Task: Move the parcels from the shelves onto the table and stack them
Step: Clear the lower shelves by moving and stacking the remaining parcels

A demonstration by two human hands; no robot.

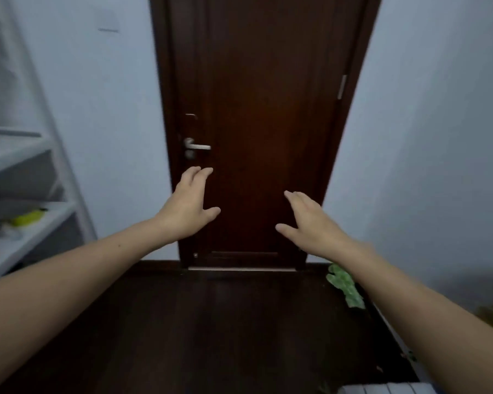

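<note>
Head view. My left hand (187, 207) and right hand (310, 220) are raised at frame centre before a dark door (262, 95), fingers spread, both empty. The shelves (40, 223) stand at the left edge. Blurred grey shapes on them may be parcels, but I cannot tell. A yellow item (29, 217) lies on the lower board. No table is in view. I judge this an empty-handed approach step. The next move calls for turning left and reaching both hands to a shelf.
</note>
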